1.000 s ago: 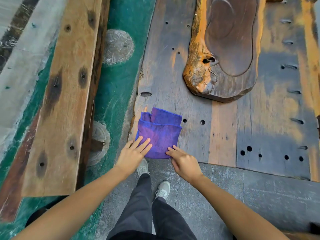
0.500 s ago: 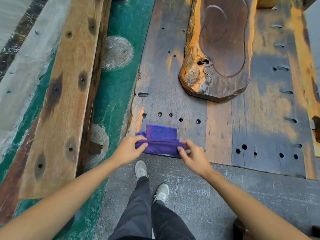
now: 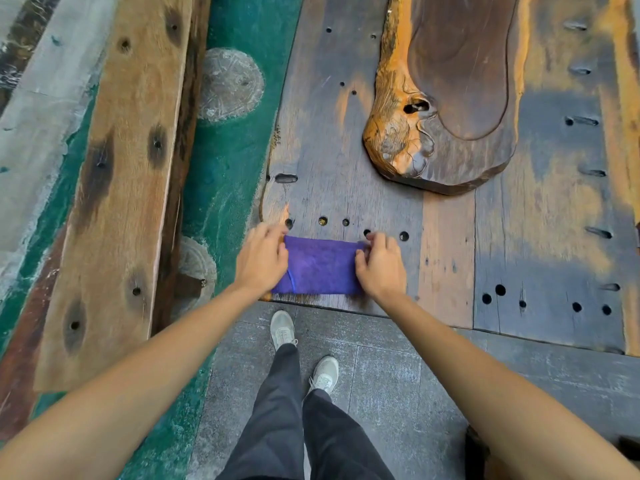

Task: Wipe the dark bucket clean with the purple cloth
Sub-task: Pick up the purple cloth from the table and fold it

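Since half a second ago the purple cloth (image 3: pixel 320 266) has been folded over once more and now lies as a flat, wide rectangle; both my hands have shifted from its near edge to its two short ends. My left hand (image 3: pixel 261 259) covers the cloth's left end, fingers curled over the fold and gripping it. My right hand (image 3: pixel 379 263) is at the right end, fingers bent and pinching that end's far corner. The cloth rests on the weathered wooden tabletop (image 3: pixel 446 244), at its near edge close to the near-left corner, just short of a row of drilled holes. A carved wooden slab (image 3: pixel 460 88) lies well apart toward the far edge. The dark bucket is not visible.
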